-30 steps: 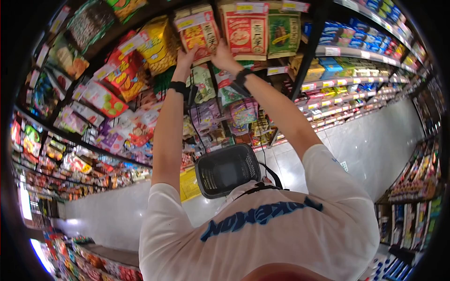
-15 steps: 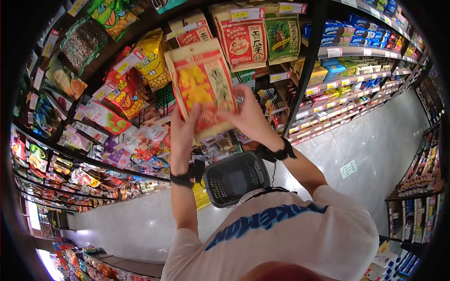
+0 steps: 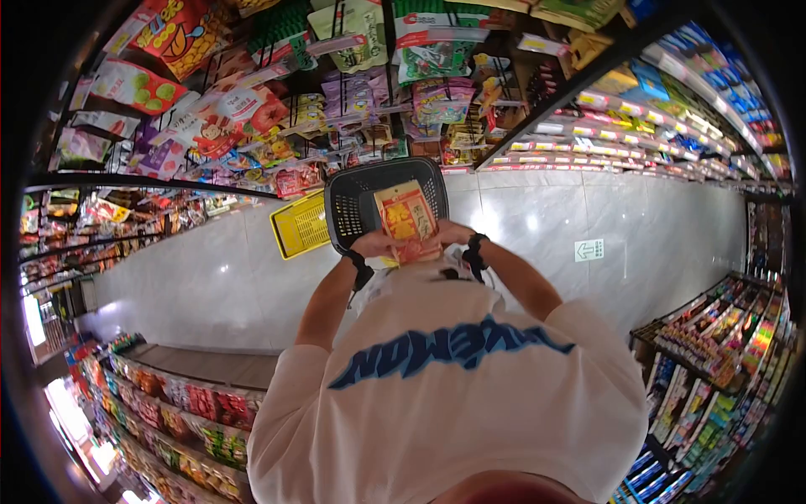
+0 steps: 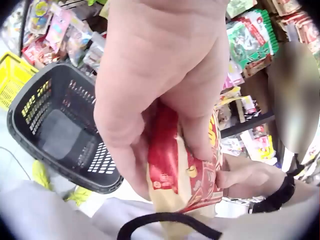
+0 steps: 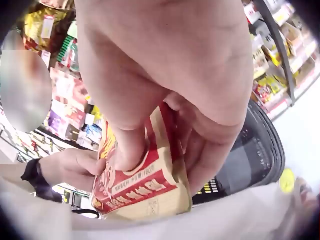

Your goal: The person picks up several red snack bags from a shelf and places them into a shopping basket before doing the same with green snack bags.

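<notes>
A red and tan snack bag (image 3: 407, 214) with a yellow picture is held close to the body, over the dark shopping basket (image 3: 339, 200) in the head view. My left hand (image 3: 374, 244) grips one side of its lower end, thumb on the printed front and fingers behind. On the other side my right hand (image 3: 454, 233) holds it the same way. In the left wrist view the bag (image 4: 164, 155) bulges between thumb and fingers, and the basket (image 4: 30, 134) appears beyond. The right wrist view shows the bag's bottom end (image 5: 150, 205), with the right fingers partly hidden behind it.
A yellow basket (image 3: 295, 231) stands on the floor left of the dark one. Shelves of hanging snack packets (image 3: 353, 42) rise in front. More shelves (image 3: 638, 134) run along the right, and the grey tiled floor (image 3: 537, 210) bears an arrow sign (image 3: 589, 249).
Both hands took the snack bag from the upper shelf, then brought it down and in toward the body, over the dark basket. The head view has tilted downward.
</notes>
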A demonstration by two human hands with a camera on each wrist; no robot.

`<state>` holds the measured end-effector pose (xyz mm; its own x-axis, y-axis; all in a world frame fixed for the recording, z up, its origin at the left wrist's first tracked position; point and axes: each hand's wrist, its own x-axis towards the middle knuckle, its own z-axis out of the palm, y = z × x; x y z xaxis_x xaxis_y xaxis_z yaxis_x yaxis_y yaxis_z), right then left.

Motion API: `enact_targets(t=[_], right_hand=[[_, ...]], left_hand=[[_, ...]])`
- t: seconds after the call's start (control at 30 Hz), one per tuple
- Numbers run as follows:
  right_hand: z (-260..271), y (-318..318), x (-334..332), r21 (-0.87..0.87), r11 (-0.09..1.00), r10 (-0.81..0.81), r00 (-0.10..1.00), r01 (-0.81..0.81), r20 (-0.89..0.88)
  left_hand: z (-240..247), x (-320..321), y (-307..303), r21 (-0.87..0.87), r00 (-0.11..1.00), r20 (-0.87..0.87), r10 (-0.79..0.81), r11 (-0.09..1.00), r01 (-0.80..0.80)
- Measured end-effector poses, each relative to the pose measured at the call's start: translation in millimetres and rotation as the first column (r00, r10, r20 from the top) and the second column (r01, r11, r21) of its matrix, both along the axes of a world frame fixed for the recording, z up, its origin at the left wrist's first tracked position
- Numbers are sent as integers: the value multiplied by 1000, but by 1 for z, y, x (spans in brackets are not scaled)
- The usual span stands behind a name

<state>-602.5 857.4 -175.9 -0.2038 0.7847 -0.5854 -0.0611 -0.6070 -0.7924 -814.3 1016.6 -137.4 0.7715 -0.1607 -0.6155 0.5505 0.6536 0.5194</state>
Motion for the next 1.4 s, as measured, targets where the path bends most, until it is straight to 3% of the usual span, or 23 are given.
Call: enact_targets(t=[0.13,0.23,0.3,0.4,0.5,0.6,0.63,0.67,0.7,0.77,0.8,0.83,0.87,0.9,0.93,0.97,1.0,1.1,1.13,1.17,1.27,1.33,1.4], right_hand=[[-3,11,-11,-28,1000,5,999,-6,-36],[-64,8,-36,-90,996,-1,969,-22,-247],[-98,14,-40,-139,990,18,992,-35,-121],[-140,25,-53,-76,972,-202,952,224,229],[-186,58,-58,-230,944,-149,928,237,341],[-289,74,-67,-176,954,-156,902,244,404],[-320,84,-69,-186,953,-146,900,239,411],[-365,91,-73,-177,937,-226,908,302,353],[-349,118,-70,-155,966,-152,937,208,314],[-499,117,-88,-164,899,-335,877,407,344],[-530,132,-91,114,993,-57,674,-40,736],[-549,141,-97,113,826,12,217,-553,976],[-554,154,-99,127,867,40,323,-481,945],[-560,171,-103,83,984,27,595,-157,803],[-565,186,-108,-16,990,-95,737,142,669],[-577,199,-113,-80,959,-164,764,271,623],[-590,209,-117,-127,926,-215,770,357,600],[-624,231,-132,-211,865,-280,787,455,550],[-629,231,-133,-248,868,-260,820,430,510],[-633,232,-134,-284,870,-239,850,402,469],[-602,234,-132,-455,799,-304,917,393,259],[-582,236,-128,-568,752,-339,935,335,104],[-567,232,-130,-608,706,-337,927,363,163]], left_hand=[[-28,-32,-8,16,978,-182,97,995,-96],[-76,-47,-16,-47,982,-33,185,981,-186],[-143,-58,-27,-156,929,-38,368,916,-370],[-199,-57,-25,-11,884,-184,431,898,-440],[-266,-49,-2,136,822,-281,495,869,-476],[-355,-51,16,124,745,-251,618,784,-609],[-360,-36,27,211,639,-415,648,752,-625],[-394,-29,33,315,619,-357,699,714,-625],[-436,-25,43,419,602,-292,743,665,-618],[-509,-37,69,245,675,-291,678,735,-633],[-533,-46,88,816,959,-95,266,572,-78],[-557,-55,102,961,932,-261,-251,-153,229],[-582,-59,114,965,933,-260,-247,-112,239],[-587,-60,122,980,968,-173,-184,-130,151],[-619,-65,125,985,980,-170,-107,-48,166],[-652,-74,131,983,983,-180,-29,35,181],[-671,-76,141,988,986,-157,-57,-8,157],[-682,-81,166,967,959,-250,-133,9,253],[-685,-70,165,831,908,-196,371,554,-47],[-687,-63,161,469,577,-397,714,698,-541],[-663,-65,158,177,562,-373,738,651,-738],[-680,-75,162,256,669,-336,663,748,-613],[-691,-79,158,437,853,-181,489,817,-376]])
